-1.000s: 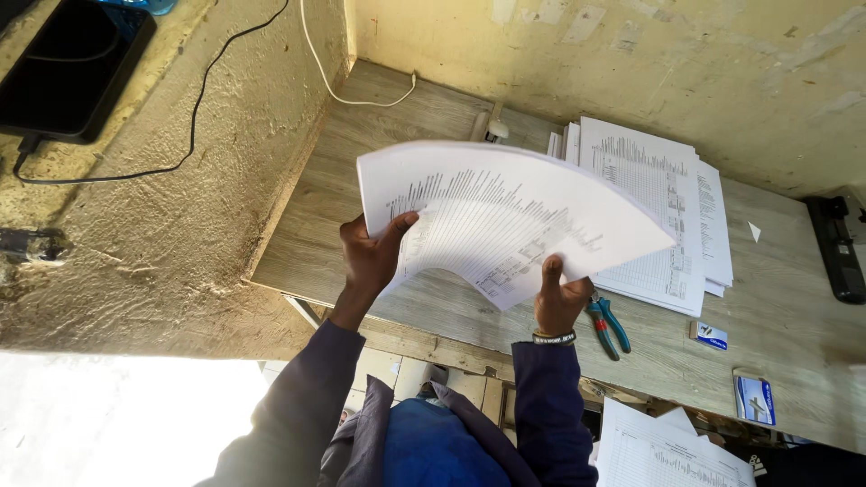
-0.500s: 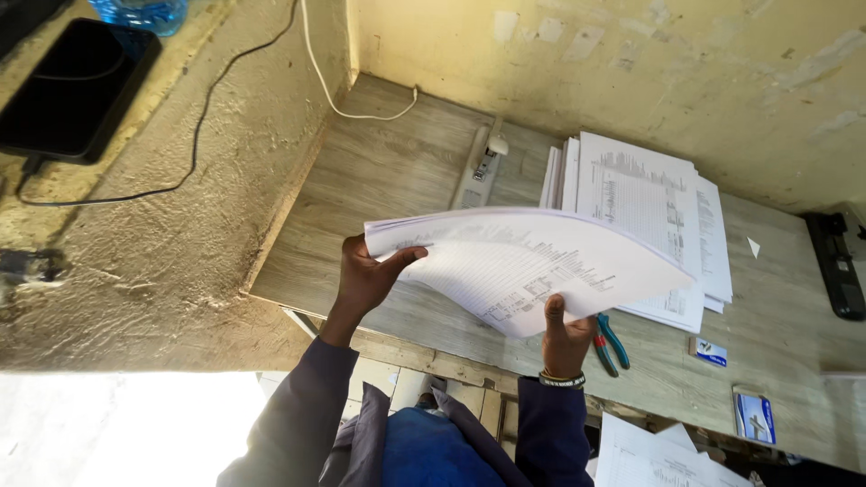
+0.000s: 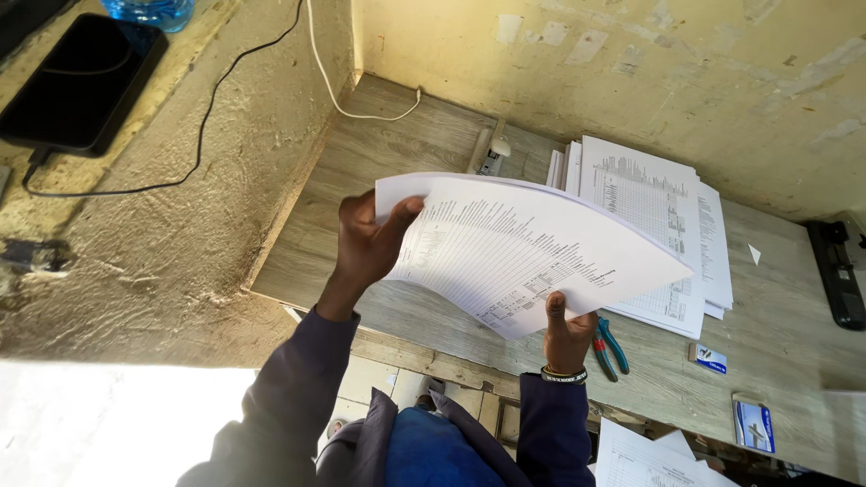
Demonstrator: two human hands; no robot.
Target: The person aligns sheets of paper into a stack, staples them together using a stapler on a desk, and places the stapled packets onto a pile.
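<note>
Since half a second ago the sheaf of printed sheets (image 3: 519, 248) has tilted back up toward the camera, printed face more visible, and the left edge sits higher over the desk. Left hand (image 3: 368, 243) grips the sheaf's left short edge: thumb (image 3: 403, 216) lies on top of the paper, the other fingers are under it and hidden. Right hand (image 3: 566, 332) pinches the near long edge from below, thumb (image 3: 557, 308) pressed flat on the printed side, remaining fingers curled behind the paper. Sheaf bows between the two hands and is held clear above the wooden desk (image 3: 406, 144), not touching it. Behind it, a second paper stack (image 3: 663, 207) lies flat on the desk, partly covered by the held sheaf's far corner. Pliers with teal and red handles (image 3: 609, 347) lie on the desk just beside the right hand. Small blue-and-white card (image 3: 711, 359) and a small blue packet (image 3: 754, 424) sit further right. White cable (image 3: 361, 104) runs down the corner to the desk; black cable (image 3: 194, 135) crosses the rough plaster ledge to a dark phone (image 3: 86, 86). Black device (image 3: 839, 271) at the desk's right edge.
</note>
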